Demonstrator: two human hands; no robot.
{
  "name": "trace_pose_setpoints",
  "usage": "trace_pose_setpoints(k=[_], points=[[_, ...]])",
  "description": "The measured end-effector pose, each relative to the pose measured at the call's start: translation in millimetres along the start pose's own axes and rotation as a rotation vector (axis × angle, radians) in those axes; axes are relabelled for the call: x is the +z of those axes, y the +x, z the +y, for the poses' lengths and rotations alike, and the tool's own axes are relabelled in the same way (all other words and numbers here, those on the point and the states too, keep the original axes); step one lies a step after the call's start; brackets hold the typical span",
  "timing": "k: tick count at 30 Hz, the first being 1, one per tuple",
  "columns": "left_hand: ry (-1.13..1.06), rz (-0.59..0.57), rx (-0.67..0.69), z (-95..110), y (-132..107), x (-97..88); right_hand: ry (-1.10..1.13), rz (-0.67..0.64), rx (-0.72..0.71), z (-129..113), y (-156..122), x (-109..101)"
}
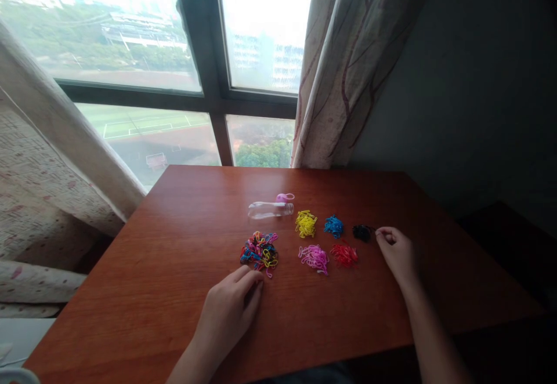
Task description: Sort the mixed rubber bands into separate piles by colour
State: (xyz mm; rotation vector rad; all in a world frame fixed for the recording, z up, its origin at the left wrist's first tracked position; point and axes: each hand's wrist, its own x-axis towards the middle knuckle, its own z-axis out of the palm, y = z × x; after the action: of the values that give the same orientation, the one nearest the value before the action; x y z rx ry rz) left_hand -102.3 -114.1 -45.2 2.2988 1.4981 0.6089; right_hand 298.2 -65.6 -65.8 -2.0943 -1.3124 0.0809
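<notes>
Five sorted band piles, yellow [306,223], blue [333,226], black [361,232], pink [314,257] and red [343,254], are laid on the table [174,245]; a mixed heap [260,252] is left unsorted, touched by the flat, slack left hand [228,314]; the right hand [397,252] is pinched narrow at the black pile — whether on a band cannot be told.

Table [174,291]: reddish-brown wood, square top, surface glossy.

Items on top, approx. centre:
- 1 mixed pile [260,252] of small multicolour rubber bands, nearest front edge.
- 5 single-colour piles in 2 rows. Rear: yellow pile [306,223], blue pile [333,226], black pile [361,232]. Front: pink pile [314,257], red pile [343,254]. All apart.
- 1 clear bottle [270,210], on its side, behind the mixed pile.
- 1 pink cap [284,198], just behind the bottle.
</notes>
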Motion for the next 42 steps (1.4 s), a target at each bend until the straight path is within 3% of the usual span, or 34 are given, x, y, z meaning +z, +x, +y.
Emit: trace_pose_setpoints(k=[8,16,21,28,33,42], points=[[-0.016,-0.027,-0.026,-1,0,0.5,0.018,0.018,0.003,1,1,3],[-0.014,-0.015,-0.026,0,-1,1.9,0.117,0.091,-0.028,-23,-18,-4],[-0.019,-0.015,-0.028,1,-1,0.4,0.232,-0.024,-0.154,-65,-61,2],[-0.028,-0.026,-0.045,2,-1,1.0,0.398,-0.331,-0.416,-127,-135,30],[0.006,-0.043,-0.068,4,-1,0.0,0.286,-0.450,-0.530,-138,-149,41],[0.221,-0.050,-0.193,26,9,2.9,0.223,-0.411,-0.556,-137,-148,41]])
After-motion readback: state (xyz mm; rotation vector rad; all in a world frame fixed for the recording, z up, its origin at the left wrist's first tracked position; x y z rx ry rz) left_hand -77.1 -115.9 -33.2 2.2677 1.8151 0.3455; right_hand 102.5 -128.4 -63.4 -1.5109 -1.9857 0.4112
